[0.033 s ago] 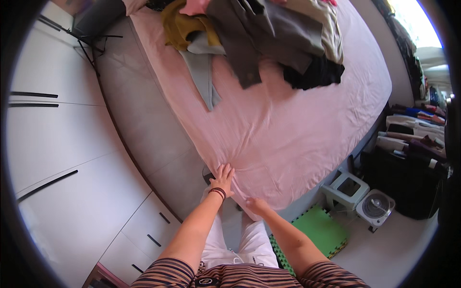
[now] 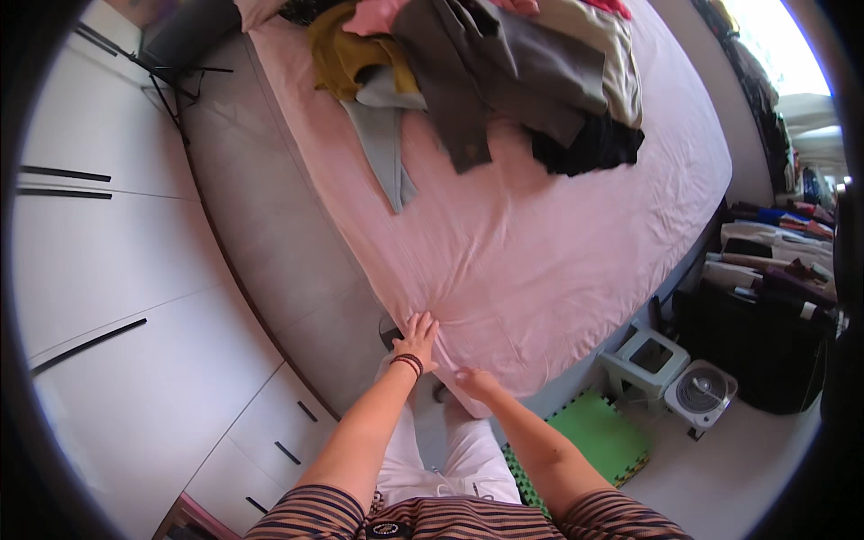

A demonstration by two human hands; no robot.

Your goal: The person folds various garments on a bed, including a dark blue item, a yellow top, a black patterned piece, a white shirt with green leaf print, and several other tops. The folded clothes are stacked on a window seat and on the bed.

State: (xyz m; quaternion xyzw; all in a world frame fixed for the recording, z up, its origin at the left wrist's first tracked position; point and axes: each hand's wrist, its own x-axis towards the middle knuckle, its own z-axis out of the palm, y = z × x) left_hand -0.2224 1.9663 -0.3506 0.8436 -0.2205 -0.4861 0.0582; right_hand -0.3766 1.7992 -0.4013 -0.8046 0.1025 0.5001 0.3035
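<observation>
A pink fitted sheet (image 2: 540,261) covers the mattress, with wrinkles fanning out from its near corner. My left hand (image 2: 417,342) lies on the sheet's edge by that corner, fingers stretched out and apart, a dark bracelet at the wrist. Just to its right, my right hand (image 2: 475,382) is closed on the sheet's edge at the corner, where a fold of cloth hangs below it. The right fingertips are partly hidden by the hand itself.
Heaped clothes, including grey-brown trousers (image 2: 504,72) and a mustard garment (image 2: 346,54), lie across the bed's far part. White cabinets (image 2: 135,261) line the left. At right are a stool (image 2: 648,360), a small white fan (image 2: 702,393), a green foam mat (image 2: 598,436) and hanging clothes (image 2: 774,252).
The view has shifted very slightly. Both hands keep their places on the sheet, the left spread and the right closed on the edge.
</observation>
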